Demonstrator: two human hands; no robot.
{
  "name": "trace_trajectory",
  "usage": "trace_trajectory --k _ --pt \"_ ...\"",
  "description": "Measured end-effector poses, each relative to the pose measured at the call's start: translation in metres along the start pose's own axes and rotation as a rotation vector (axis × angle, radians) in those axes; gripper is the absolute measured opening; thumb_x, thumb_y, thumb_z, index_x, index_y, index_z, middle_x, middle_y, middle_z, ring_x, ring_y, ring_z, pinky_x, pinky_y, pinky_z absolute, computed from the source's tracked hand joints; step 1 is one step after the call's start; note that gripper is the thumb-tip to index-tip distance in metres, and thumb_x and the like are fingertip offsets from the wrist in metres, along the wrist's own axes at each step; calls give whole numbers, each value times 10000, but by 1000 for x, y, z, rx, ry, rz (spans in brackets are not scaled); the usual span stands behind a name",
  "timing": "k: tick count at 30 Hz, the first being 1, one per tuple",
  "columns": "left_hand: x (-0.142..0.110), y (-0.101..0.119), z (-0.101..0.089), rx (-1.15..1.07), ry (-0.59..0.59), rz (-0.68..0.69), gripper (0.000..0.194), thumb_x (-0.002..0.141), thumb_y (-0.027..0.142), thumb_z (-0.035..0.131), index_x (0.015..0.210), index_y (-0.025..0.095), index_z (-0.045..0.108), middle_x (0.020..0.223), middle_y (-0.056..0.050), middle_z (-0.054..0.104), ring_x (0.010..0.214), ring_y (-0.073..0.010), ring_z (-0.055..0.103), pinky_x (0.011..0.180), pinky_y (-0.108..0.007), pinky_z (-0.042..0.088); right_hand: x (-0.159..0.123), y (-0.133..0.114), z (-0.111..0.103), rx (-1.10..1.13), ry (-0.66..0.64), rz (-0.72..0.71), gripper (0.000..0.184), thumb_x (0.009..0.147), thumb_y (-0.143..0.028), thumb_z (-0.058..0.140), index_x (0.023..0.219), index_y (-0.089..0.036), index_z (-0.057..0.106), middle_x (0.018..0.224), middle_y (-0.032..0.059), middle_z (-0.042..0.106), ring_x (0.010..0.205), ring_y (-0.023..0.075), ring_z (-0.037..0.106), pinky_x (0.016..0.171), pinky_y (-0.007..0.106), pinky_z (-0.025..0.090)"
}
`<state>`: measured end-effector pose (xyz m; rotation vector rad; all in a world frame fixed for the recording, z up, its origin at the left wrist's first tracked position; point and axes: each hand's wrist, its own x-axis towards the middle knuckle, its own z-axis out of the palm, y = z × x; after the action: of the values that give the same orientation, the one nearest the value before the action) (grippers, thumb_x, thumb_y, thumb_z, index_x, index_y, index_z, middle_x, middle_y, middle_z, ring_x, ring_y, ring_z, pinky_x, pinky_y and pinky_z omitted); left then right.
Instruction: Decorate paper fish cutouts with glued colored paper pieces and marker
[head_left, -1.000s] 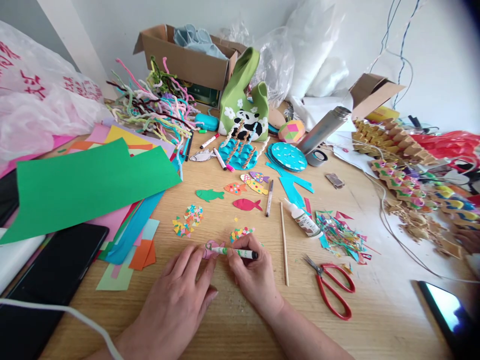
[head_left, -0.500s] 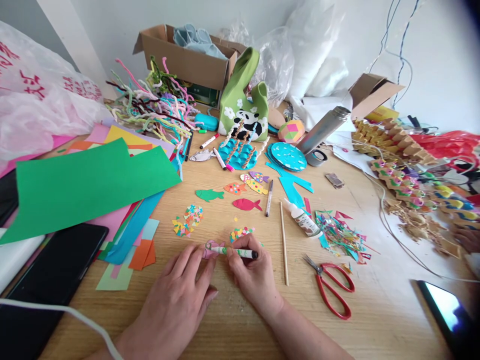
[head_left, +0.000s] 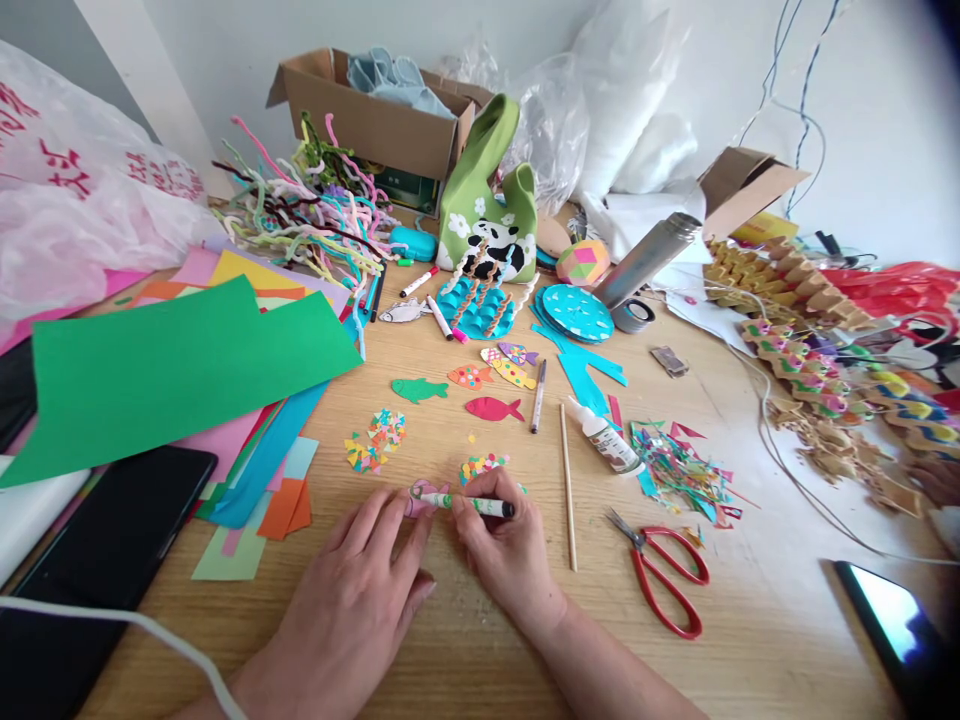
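My right hand (head_left: 504, 545) is closed around a white marker pen (head_left: 482, 506) with a black end, its tip at a pink paper fish (head_left: 418, 497). Flat on the wood, my left hand (head_left: 352, 590) rests its fingertips on the fish's edge and partly covers it. Just beyond my right hand is a pile of coloured paper dots (head_left: 481, 466). Small paper triangles (head_left: 375, 443) lie beyond my left hand. Further off are a green paper fish (head_left: 418, 390), a red paper fish (head_left: 495, 408) and several patterned ones.
On the right lie a wooden stick (head_left: 568, 490), red-handled scissors (head_left: 667, 575), a glue bottle (head_left: 609, 440) and paper scraps (head_left: 690, 470). Green card (head_left: 180, 370) covers other sheets at left, beside a black tablet (head_left: 112, 560). A steel flask (head_left: 651, 258) stands behind; a phone (head_left: 892, 620) sits at right.
Almost nothing differs. Both hands stay in place, with the marker held at the pink fish throughout.
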<state>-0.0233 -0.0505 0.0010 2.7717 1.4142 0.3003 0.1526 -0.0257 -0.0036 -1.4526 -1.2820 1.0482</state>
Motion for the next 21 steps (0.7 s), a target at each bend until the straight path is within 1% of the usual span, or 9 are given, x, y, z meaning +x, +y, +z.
trace_trajectory --k 3,7,13,21 --pt "0 0 1 0 0 0 515 864 294 646 1342 121 567 1333 -166 588 1244 -334 493 1012 -481 463 -1 3 1 18 23 34 167 851 -266 618 735 -220 506 529 -81 424 442 83 345 430 221 263" --pt "1 0 1 -11 -4 -10 543 855 286 654 1359 111 551 1321 -169 591 1235 -338 497 1012 -490 464 0 6 2 35 10 64 177 869 -302 629 761 -216 519 538 -77 447 427 78 362 421 219 265" --pt "2 1 -1 -7 -6 -5 541 842 295 673 1342 116 568 1300 -168 600 1222 -340 504 998 -486 476 0 8 3 46 -3 73 169 886 -326 611 787 -214 531 566 -64 486 430 80 383 421 221 283" --pt "0 1 1 1 11 7 520 851 296 659 1328 106 573 1298 -175 595 1224 -344 499 993 -489 475 -1 6 2 19 -46 64 146 883 -313 606 804 -213 534 594 -56 520 439 82 408 428 221 307"
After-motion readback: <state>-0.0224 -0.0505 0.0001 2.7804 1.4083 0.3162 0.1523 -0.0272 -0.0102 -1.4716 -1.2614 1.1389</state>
